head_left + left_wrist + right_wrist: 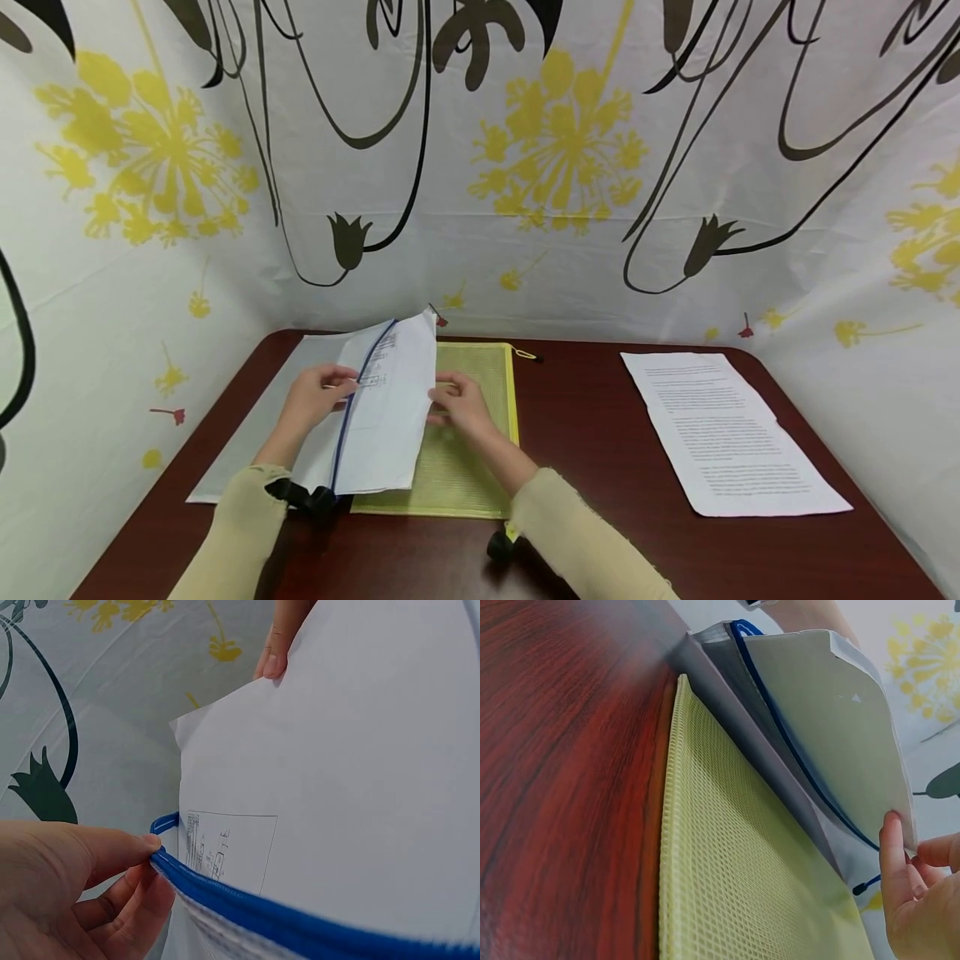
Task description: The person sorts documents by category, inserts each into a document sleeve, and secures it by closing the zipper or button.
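Observation:
A zip pouch with a blue zipper edge (344, 425) is tilted up off the table. My left hand (318, 400) pinches that edge between thumb and finger; the left wrist view shows the left hand (90, 889) at the zipper's end. White paper sheets (401, 408) stick out past the blue zipper, their other side hidden in the pouch. On the sheets' free edge, my right hand (463, 406) pinches with thumb and fingers, as the right hand (926, 889) also shows in the right wrist view. Beneath the sheets lies a yellow mesh zip pouch (468, 475).
Printed sheets (738, 442) lie in a stack at the table's right. A pale grey flat sheet or folder (251, 446) lies at the left, partly under the blue-edged pouch. Patterned white cloth (465, 283) hangs around the dark red table (592, 450).

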A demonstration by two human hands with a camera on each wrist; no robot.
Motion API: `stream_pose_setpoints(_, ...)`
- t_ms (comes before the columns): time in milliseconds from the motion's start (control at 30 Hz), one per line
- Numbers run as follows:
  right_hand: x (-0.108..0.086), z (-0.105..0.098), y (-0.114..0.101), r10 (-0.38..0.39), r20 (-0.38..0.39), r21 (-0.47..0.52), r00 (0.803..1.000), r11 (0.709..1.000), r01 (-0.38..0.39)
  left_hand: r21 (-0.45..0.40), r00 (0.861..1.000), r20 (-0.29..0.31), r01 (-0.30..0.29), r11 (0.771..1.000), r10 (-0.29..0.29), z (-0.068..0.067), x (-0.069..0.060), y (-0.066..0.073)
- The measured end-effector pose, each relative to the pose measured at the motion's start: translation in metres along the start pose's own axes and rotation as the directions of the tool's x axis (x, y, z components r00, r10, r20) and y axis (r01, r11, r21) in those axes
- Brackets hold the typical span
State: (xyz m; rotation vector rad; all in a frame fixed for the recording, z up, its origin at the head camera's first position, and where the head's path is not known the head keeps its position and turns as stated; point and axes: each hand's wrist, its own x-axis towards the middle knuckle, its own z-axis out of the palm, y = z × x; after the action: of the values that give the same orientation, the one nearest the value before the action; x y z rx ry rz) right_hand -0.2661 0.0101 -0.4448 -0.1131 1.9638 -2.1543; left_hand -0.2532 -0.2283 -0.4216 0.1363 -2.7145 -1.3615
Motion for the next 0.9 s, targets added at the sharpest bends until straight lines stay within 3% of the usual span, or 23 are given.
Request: stream_pose_setpoints(900, 0.003, 0.022, 0.012, 0.018, 0.018, 0.024, 1.0, 1.0, -0.019, -0.017, 0.999, 0.024, 0.027, 0.999, -0.027, -0.001, 0.001, 0.002)
